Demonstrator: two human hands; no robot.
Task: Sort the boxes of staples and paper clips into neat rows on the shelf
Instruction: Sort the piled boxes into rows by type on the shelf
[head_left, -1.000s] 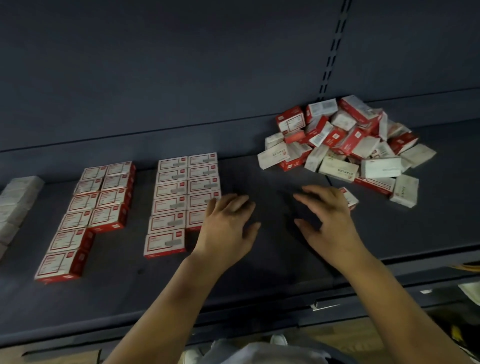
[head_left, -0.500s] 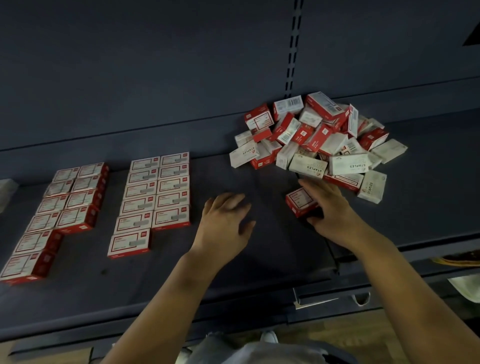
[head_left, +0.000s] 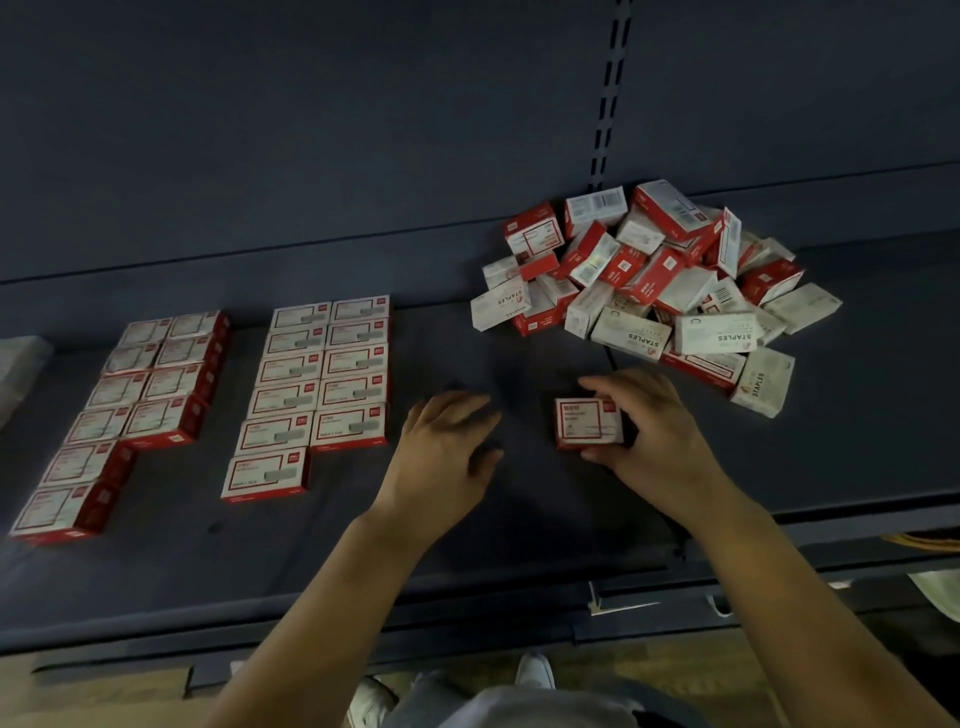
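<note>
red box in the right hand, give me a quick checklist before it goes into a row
1. Grip: right hand holds the red box between fingers and thumb: ok.
2. Box free of the pile: apart from it, label up: ok.
3. Open slot: middle block has a gap at its front right corner: ok.
4. Type matches that block: print too blurred to read: cannot tell.
5. Path: left hand rests on the shelf between box and block: not ok.
6. Rows already placed are straight: ok.
</note>
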